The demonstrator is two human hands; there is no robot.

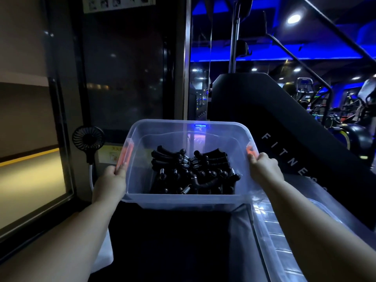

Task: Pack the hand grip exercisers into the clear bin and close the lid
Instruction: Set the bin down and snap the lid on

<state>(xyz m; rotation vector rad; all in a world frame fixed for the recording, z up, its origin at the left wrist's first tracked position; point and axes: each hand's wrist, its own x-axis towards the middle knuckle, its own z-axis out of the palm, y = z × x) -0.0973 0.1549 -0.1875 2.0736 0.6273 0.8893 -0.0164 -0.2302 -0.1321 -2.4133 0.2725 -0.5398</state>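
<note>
The clear bin is held up in front of me, open at the top, with an orange latch on each short side. Several black hand grip exercisers with metal springs lie piled inside it. My left hand grips the bin's left rim just below the orange latch. My right hand grips the right rim at the other latch. The clear lid lies flat to the lower right, under my right forearm, apart from the bin.
A small black fan stands left of the bin beside a glass door. A black gym machine marked FITNESS rises at the right. A dark surface lies below the bin.
</note>
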